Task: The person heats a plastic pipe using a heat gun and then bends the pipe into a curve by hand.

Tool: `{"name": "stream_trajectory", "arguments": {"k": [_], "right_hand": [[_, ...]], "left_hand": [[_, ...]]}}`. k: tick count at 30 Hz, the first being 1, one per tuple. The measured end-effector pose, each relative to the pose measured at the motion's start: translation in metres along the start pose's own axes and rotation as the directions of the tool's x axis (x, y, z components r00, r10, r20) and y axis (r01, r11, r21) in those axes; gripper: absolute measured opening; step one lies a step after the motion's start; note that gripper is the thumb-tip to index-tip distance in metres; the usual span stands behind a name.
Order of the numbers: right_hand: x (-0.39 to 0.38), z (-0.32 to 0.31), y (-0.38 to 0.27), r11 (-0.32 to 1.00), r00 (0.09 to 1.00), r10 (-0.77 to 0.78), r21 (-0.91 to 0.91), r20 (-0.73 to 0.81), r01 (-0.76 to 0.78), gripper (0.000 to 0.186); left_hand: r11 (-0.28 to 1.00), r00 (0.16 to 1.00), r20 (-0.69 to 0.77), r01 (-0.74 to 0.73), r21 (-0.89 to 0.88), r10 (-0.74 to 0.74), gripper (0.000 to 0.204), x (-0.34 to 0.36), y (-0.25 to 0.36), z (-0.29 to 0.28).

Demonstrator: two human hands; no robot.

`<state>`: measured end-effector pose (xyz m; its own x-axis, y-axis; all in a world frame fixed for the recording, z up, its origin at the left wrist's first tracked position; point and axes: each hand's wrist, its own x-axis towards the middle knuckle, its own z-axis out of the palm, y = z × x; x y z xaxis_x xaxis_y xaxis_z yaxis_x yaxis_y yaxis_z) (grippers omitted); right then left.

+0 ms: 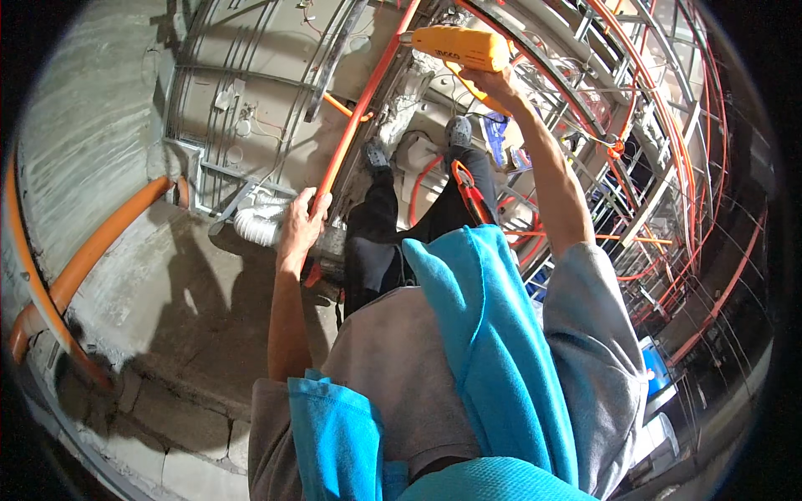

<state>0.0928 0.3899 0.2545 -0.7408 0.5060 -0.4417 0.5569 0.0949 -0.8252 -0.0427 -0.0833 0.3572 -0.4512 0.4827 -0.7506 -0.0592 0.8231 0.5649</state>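
My left hand (pixel 302 224) is closed around the lower end of a long orange-red conduit pipe (pixel 355 123). The pipe slants away from me, up and to the right, past the top edge of the view. Out in front, my right hand (pixel 494 85) grips the handle of a yellow heat gun (pixel 459 48). Its short metal nozzle points left at the pipe's upper stretch; whether the two touch, I cannot tell. Against my thigh lies a tool with orange-red and black handles (pixel 469 190), its kind unclear. A blue towel (pixel 501 334) hangs over my shoulders.
Thick orange pipes (pixel 113 242) run along the concrete wall at left. A white flexible duct (pixel 257 221) lies near my left hand. Metal framing (pixel 225 71) stands ahead. At right, curved orange conduits (pixel 685 150) cross more metal framing.
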Motion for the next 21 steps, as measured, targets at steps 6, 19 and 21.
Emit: {"name": "stream_trajectory", "arguments": {"k": [6, 19, 21], "right_hand": [[-0.046, 0.008, -0.023, 0.988, 0.988, -0.144, 0.062, 0.053, 0.141, 0.036], [-0.088, 0.057, -0.015, 0.890, 0.917, -0.385, -0.220, 0.105, 0.399, 0.048], [-0.095, 0.061, -0.023, 0.855, 0.883, -0.434, -0.229, 0.179, 0.466, 0.047]], "left_hand": [[0.978, 0.999, 0.033, 0.034, -0.204, -0.028, 0.037, 0.000, -0.001, 0.005], [0.997, 0.998, -0.037, 0.048, -0.060, -0.050, 0.043, 0.007, -0.021, 0.005], [1.000, 0.997, -0.080, -0.005, -0.008, 0.004, 0.043, 0.008, -0.028, 0.008]]}}
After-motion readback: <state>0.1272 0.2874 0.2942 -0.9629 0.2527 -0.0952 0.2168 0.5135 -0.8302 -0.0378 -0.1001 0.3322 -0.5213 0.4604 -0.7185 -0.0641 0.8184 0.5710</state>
